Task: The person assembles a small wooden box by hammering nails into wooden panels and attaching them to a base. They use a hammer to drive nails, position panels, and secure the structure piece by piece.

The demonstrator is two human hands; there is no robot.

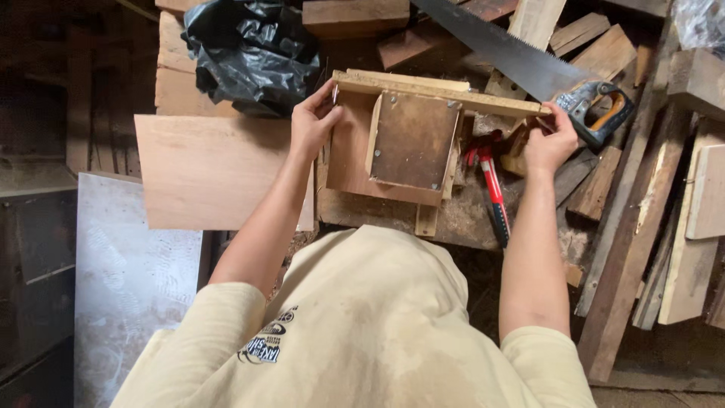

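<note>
A small wooden box-like assembly (408, 140) of brown boards with a long pale strip (438, 94) across its far side lies on a worn workbench (362, 208). My left hand (313, 121) grips the left end of that strip and the board's left edge. My right hand (550, 140) pinches the strip's right end, close to the handle of a handsaw (529, 64). A red-handled tool (492, 185) lies just right of the assembly, between it and my right forearm.
A flat plywood sheet (208, 170) lies left of the bench, a black plastic bag (249, 53) behind it. Several planks and offcuts (642, 211) are piled on the right. A grey panel (128, 279) leans at lower left.
</note>
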